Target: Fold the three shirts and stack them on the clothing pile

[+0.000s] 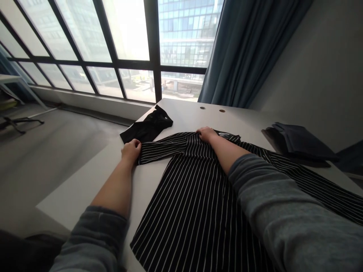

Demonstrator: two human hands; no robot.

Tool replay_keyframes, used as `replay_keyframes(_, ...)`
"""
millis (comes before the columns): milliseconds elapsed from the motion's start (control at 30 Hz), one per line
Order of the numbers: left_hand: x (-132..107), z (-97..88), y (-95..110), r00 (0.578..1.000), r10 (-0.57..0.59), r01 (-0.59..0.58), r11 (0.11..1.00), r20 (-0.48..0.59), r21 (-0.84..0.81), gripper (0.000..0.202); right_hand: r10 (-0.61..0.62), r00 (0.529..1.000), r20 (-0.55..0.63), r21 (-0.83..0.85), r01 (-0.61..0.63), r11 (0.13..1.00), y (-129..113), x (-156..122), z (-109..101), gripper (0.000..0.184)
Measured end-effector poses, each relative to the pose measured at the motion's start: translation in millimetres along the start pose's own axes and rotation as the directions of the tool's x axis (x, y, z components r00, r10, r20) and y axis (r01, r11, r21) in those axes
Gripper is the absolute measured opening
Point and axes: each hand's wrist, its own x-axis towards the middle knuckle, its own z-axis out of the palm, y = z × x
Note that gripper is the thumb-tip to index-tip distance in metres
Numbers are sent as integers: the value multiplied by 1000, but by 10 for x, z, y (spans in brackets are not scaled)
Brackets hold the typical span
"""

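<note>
Two hands rest on the limp, light striped shirt [193, 204] at 6 o'clock on the white table [193, 117], left hand [131, 150] on a sleeve, right hand [206, 133] near the collar, both good holds, any pinch impossible to tell.

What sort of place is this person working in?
Probably an upper-floor office: a tall window faces a glass building, a white desk has cable holes, and an office chair stands at the left.

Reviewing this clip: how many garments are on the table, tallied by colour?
Black-and-white striped shirt: 1
Plain black folded garment: 1
Dark navy folded pile: 1 (counted as one; layers unclear)
Total: 3
</note>
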Motion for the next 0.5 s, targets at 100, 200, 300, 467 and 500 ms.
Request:
replay_keyframes(100, -10, -26, 29, 999, -27, 26, 999, -17, -42, 30, 54, 998, -17, -16, -54, 998, 69, 50, 135, 37)
replay_keyframes(200, -9, -35, 32, 998, -41, 34, 993, -53, -115, 27, 73, 995, -63, -17, -74, 997, 134, 39, 188, 36)
replay_keyframes(300, 12, -15, 8, 990, -56, 26, 976, -131, -217, 22, 84, 991, -102, 1, -84, 996, 177, 75, 159, 38)
replay_keyframes(467, 74, 63, -43, 971, -111, 18, 917, -213, -398, 19, 145, 983, -117, 46, -140, 989, 258, 219, 62, 41)
replay_keyframes(500, 83, 78, -51, 968, -121, 19, 908, -220, -418, 19, 150, 983, -110, 53, -144, 988, 267, 241, 52, 41)
